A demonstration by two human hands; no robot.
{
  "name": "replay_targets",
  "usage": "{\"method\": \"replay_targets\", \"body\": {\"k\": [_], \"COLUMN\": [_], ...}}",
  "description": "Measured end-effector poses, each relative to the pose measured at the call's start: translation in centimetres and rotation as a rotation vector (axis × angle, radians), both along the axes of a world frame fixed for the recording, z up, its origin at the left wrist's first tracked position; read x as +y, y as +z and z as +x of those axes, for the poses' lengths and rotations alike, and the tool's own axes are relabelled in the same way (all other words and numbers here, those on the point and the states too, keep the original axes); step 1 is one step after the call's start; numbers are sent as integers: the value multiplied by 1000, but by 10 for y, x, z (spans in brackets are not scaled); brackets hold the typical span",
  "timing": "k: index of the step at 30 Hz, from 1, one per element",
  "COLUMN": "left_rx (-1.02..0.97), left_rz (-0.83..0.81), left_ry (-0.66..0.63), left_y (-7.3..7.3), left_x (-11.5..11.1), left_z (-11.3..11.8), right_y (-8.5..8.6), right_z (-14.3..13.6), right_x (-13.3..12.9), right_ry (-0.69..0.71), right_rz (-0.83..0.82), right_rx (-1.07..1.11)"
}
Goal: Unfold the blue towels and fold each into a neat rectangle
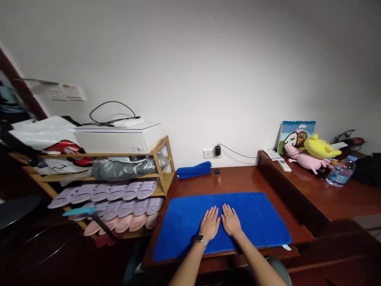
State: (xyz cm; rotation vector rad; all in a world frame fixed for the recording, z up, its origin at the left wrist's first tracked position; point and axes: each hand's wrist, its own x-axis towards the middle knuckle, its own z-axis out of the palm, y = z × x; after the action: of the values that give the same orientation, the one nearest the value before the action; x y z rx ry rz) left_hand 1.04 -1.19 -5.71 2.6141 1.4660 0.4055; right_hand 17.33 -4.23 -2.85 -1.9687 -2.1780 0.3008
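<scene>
A blue towel lies spread flat over the front of a reddish-brown wooden desk. Resting palm down on its middle is my left hand, fingers stretched out, with a watch on the wrist. My right hand lies flat just beside it, fingers also extended, a narrow strip of towel showing between the two. Neither hand grips anything. At the towel's front right corner a small white tag sticks out. A folded blue towel sits at the back left of the desk.
Left of the desk stands a wooden rack with several slippers and a white box on top. On the right-hand surface are plush toys, a water bottle and a remote. A black charger is plugged into the wall.
</scene>
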Motion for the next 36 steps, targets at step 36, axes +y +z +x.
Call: {"method": "replay_targets", "body": {"k": [36], "left_rx": [-15], "left_rz": [150], "left_ry": [197], "left_y": [-20], "left_x": [-90], "left_z": [-100], "right_y": [-24], "right_z": [75], "right_x": [-96], "right_ry": [-119], "right_rz": [35], "right_rx": [-87]}}
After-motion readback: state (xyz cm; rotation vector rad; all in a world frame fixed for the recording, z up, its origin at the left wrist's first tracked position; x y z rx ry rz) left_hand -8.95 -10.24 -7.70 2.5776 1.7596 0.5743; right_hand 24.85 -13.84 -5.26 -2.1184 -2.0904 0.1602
